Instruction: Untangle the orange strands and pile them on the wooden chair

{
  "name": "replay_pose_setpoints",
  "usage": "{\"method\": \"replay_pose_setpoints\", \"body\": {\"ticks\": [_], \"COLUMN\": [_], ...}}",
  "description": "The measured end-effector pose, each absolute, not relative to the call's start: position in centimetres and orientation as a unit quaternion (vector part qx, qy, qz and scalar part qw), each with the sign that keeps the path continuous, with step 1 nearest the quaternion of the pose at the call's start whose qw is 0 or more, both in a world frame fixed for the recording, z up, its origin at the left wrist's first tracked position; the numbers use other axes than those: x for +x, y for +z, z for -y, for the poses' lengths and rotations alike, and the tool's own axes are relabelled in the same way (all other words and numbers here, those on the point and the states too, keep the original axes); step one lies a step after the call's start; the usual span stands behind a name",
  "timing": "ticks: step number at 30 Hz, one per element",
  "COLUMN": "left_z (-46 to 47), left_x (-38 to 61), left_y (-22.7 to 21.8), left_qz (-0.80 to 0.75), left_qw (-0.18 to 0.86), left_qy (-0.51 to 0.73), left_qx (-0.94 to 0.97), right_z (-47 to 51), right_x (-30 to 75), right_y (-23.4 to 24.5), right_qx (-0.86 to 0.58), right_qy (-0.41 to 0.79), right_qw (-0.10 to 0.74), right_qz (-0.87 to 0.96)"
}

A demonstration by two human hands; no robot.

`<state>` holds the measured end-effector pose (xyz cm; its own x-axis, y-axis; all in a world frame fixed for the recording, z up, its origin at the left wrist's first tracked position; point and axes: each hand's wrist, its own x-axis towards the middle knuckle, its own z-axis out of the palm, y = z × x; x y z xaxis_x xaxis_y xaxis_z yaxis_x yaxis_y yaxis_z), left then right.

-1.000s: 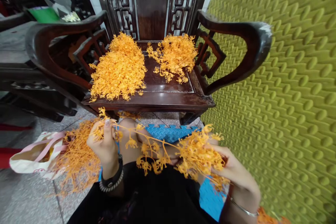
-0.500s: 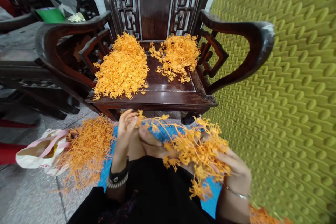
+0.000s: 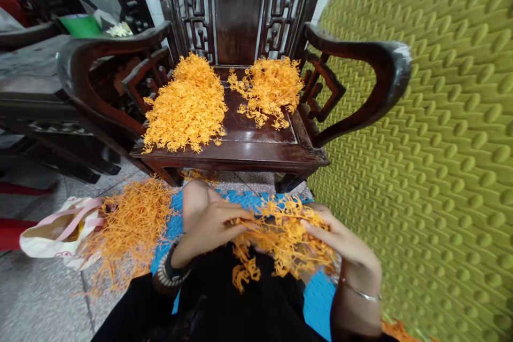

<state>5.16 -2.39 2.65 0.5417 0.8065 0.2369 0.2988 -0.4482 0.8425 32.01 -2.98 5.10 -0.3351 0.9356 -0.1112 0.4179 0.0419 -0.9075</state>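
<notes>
Over my lap I hold a tangled bunch of orange plastic sprigs (image 3: 280, 235) with both hands. My left hand (image 3: 208, 227), with dark bracelets at the wrist, is closed on the bunch's left end. My right hand (image 3: 340, 238), with a thin bangle, grips its right side, fingers curled into the strands. On the dark wooden chair seat (image 3: 256, 136) in front lie two orange heaps: a large dense pile (image 3: 186, 107) at the left and a smaller loose pile (image 3: 268, 85) at the right.
Left of my knee a heap of orange stalks (image 3: 132, 224) lies on the floor beside a cloth bag with pink handles (image 3: 56, 230). A blue foam mat (image 3: 256, 200) is under me. A green padded wall (image 3: 441, 144) fills the right. Curved chair arms (image 3: 360, 53) flank the seat.
My left hand came down from the raised strand and moved right to meet the bunch. Both hands have drawn together and lowered toward my lap, gathering the sprigs between them.
</notes>
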Motion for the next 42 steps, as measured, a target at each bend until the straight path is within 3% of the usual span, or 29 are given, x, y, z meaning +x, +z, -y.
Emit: {"method": "replay_pose_setpoints", "body": {"ticks": [11,16,19,22,26,32,34,37,39,42], "left_z": [4.1,3.0,2.4,2.1,2.2,2.1,2.1,2.2,2.3,2.4], "left_x": [3.0,3.6,4.6,5.5,5.1,1.9,1.5,1.9,2.2,2.0], "left_y": [5.7,5.7,5.3,4.8,5.2,7.6,8.0,8.0,7.9,8.3], "left_qz": [-0.373,-0.376,-0.332,-0.302,-0.289,-0.355,-0.358,-0.357,-0.346,-0.307], "left_qw": [0.336,0.444,0.527,0.575,0.595,0.486,0.454,0.358,0.269,0.095], "left_qy": [0.399,0.303,0.265,0.240,0.200,0.192,0.229,0.299,0.332,0.349], "left_qx": [0.767,0.755,0.735,0.721,0.723,0.775,0.783,0.810,0.835,0.881], "right_z": [2.6,1.5,1.2,1.3,1.7,1.8,1.7,1.8,1.8,1.9], "right_x": [33.9,32.8,31.8,30.1,27.6,27.3,26.8,25.0,23.9,23.0], "right_y": [6.2,4.5,3.7,3.6,4.3,6.0,6.4,6.2,5.7,5.3], "right_qx": [-0.438,-0.365,-0.320,-0.250,-0.313,-0.314,-0.279,-0.230,-0.189,-0.130], "right_qy": [0.433,0.461,0.477,0.566,0.559,0.497,0.476,0.462,0.523,0.670], "right_qw": [0.210,0.180,0.240,0.312,0.303,0.189,0.214,0.318,0.351,0.294], "right_qz": [0.759,0.789,0.782,0.721,0.705,0.787,0.806,0.795,0.753,0.669]}}
